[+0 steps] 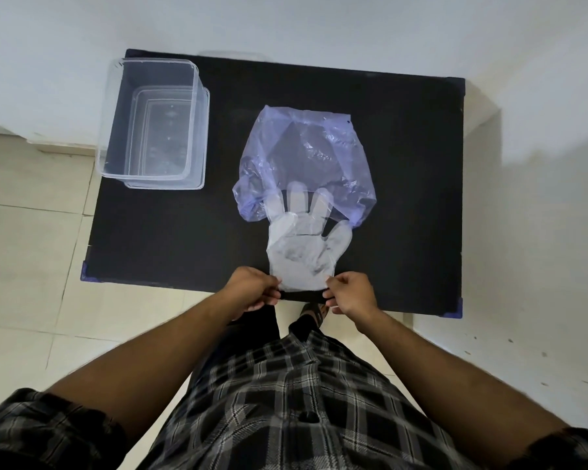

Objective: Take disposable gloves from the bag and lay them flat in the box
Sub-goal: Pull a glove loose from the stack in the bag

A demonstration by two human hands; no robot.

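A clear disposable glove (301, 247) lies flat on the black table (404, 198), its fingers pointing away from me and overlapping the mouth of a translucent purple bag (306, 154). My left hand (252, 288) pinches the glove's cuff at its left corner. The cuff's right corner is pinched by my right hand (352, 293). Both hands are at the table's near edge. A clear plastic box (153, 123) stands at the table's far left corner, apart from the bag.
The table stands against a white wall, with pale floor tiles (31, 249) to its left and right. My checked shirt and dark trousers fill the bottom of the view, and a sandalled foot (314, 312) shows under the table edge.
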